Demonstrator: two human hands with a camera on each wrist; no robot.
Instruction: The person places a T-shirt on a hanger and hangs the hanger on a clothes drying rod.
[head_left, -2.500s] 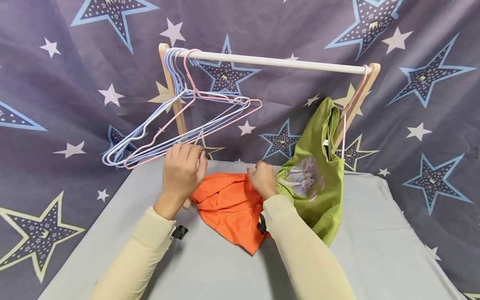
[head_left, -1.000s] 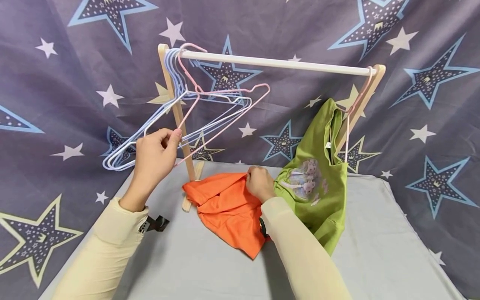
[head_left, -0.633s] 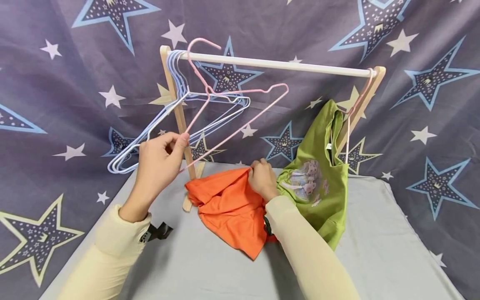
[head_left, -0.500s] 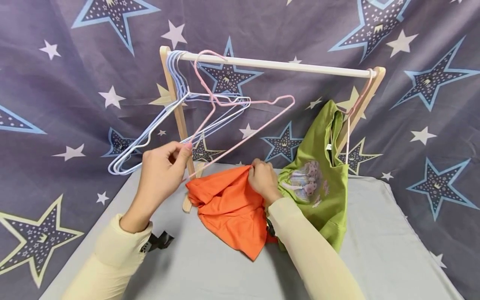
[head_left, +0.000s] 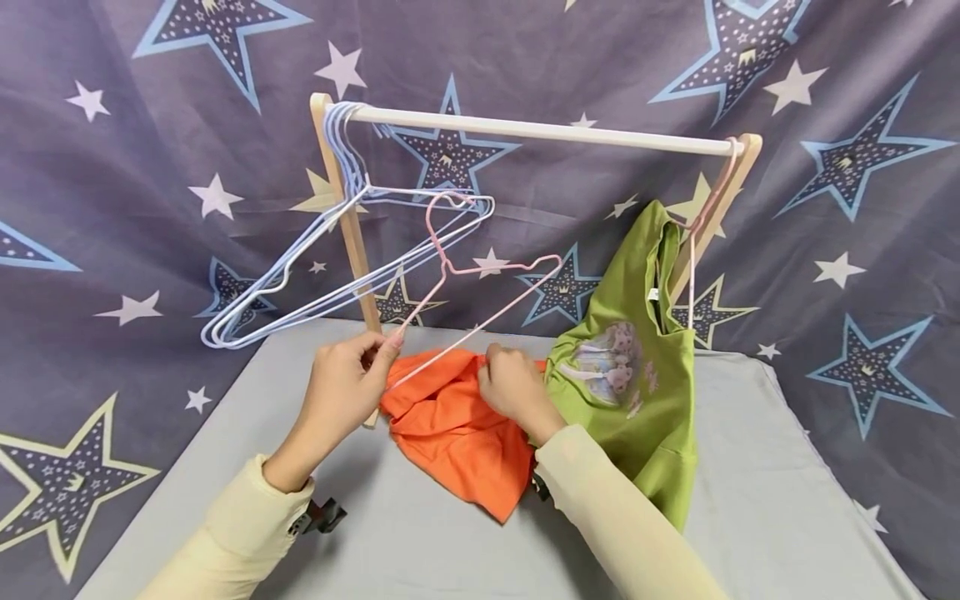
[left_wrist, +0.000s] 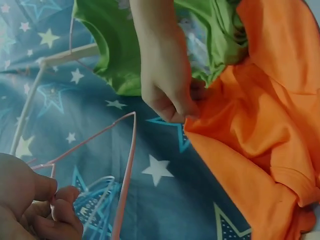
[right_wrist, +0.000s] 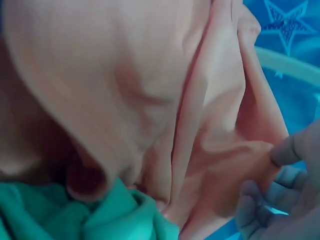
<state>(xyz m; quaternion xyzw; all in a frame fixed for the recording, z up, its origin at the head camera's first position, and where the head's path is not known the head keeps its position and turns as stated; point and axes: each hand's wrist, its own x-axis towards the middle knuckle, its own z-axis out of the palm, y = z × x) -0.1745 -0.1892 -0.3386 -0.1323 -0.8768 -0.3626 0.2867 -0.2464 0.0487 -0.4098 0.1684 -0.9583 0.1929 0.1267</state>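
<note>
My left hand [head_left: 347,379] pinches a pink hanger [head_left: 444,265] by its sloping side between thumb and fingers. The hanger is off the rail, tilted, its hook below the bar and its lower wire crossing in front of the orange cloth garment [head_left: 457,442]. With my right hand [head_left: 516,385] I pinch the upper edge of that garment; in the left wrist view the right hand [left_wrist: 167,85] grips its corner. The garment lies crumpled on the grey surface. Beside my right hand a green shirt [head_left: 660,400] with a printed picture hangs from another pink hanger [head_left: 692,275].
A rack with a white rail [head_left: 540,129] and wooden legs stands at the back. Several blue and white hangers [head_left: 285,275] hang at its left end. Behind is a star-patterned cloth [head_left: 570,50]; a grey sheet [head_left: 420,550] covers the table.
My left hand took the pink hanger by its side, lifted it off the rail, and brought it down and right towards the orange garment. My right hand stays at the garment's edge.
</note>
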